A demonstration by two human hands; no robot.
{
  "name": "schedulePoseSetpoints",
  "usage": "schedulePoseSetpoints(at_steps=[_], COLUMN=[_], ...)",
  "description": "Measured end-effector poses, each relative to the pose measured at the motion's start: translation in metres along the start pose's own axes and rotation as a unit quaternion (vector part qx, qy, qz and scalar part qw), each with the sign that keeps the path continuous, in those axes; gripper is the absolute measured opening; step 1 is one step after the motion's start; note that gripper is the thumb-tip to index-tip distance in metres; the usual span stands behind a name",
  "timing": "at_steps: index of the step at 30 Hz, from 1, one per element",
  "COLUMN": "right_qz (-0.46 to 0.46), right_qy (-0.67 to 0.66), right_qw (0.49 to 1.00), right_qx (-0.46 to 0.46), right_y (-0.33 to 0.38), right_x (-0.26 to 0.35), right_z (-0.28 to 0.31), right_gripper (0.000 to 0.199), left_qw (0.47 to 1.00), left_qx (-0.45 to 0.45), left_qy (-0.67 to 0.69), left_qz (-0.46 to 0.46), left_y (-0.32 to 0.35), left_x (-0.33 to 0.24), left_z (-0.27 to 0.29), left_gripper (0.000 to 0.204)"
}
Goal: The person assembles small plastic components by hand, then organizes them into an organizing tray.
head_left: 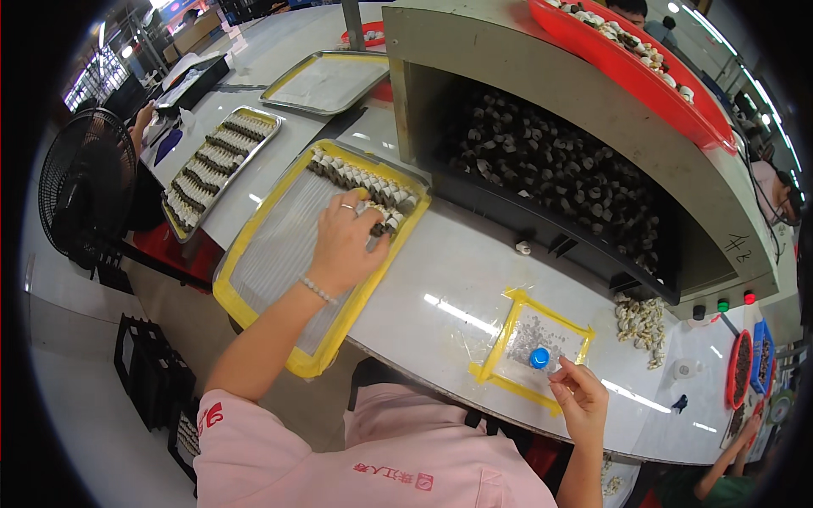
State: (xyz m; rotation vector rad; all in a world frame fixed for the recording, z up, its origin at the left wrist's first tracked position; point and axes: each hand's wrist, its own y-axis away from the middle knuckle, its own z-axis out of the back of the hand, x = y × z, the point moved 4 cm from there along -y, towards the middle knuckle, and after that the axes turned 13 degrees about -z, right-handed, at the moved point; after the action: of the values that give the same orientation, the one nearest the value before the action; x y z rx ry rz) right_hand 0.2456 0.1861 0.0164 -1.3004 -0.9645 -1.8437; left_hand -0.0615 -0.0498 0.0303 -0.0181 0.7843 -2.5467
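My left hand point(345, 244) reaches into a yellow-taped tray point(241, 275) at centre left. Its bent fingers touch the end of a row of small white-and-dark pieces point(364, 179), and a yellow covering shows at one fingertip. What lies between thumb and forefinger is partly hidden. On the right, my right hand point(581, 400) is held with thumb and forefinger pinched together; anything in the pinch is too small to name. Just left of those fingertips, a blue round cap point(539, 358) sits on a yellow-taped square sheet point(517, 370) strewn with tiny clear bits.
A boxy grey machine point(491, 42) holds a black bin point(542, 216) of white-and-dark pieces, with a red tray point(627, 63) on top. A filled tray point(273, 127), a paper-lined tray point(326, 83) and a black fan point(89, 182) stand left. Loose pale pieces point(641, 328) lie right.
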Motion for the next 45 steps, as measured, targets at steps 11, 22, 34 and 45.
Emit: schedulePoseSetpoints(at_steps=[11,22,34,45], right_qz=[0.018,0.045,0.204,-0.147], right_qy=[0.016,0.031,0.149,-0.2], right_qw=[1.0,0.998,0.961,0.959], right_qx=[-0.006,0.012,0.109,0.138], right_y=[0.0,-0.007,-0.014,0.004], right_x=[0.0,0.012,0.045,-0.004], right_z=[0.004,-0.005,-0.036,-0.028], right_gripper=[0.038,0.038,0.038,0.03], left_qw=[0.997,0.997,0.48,0.376], left_qx=[0.065,-0.035,0.121,0.135], left_qy=[-0.025,0.063,0.802,0.819], left_qz=[0.046,0.017,0.334,0.413], left_y=[-0.003,-0.002,0.046,0.042], left_x=[0.006,-0.026,-0.181,-0.204], left_z=[-0.021,0.007,-0.027,-0.04], left_gripper=[0.022,0.023,0.014,0.01])
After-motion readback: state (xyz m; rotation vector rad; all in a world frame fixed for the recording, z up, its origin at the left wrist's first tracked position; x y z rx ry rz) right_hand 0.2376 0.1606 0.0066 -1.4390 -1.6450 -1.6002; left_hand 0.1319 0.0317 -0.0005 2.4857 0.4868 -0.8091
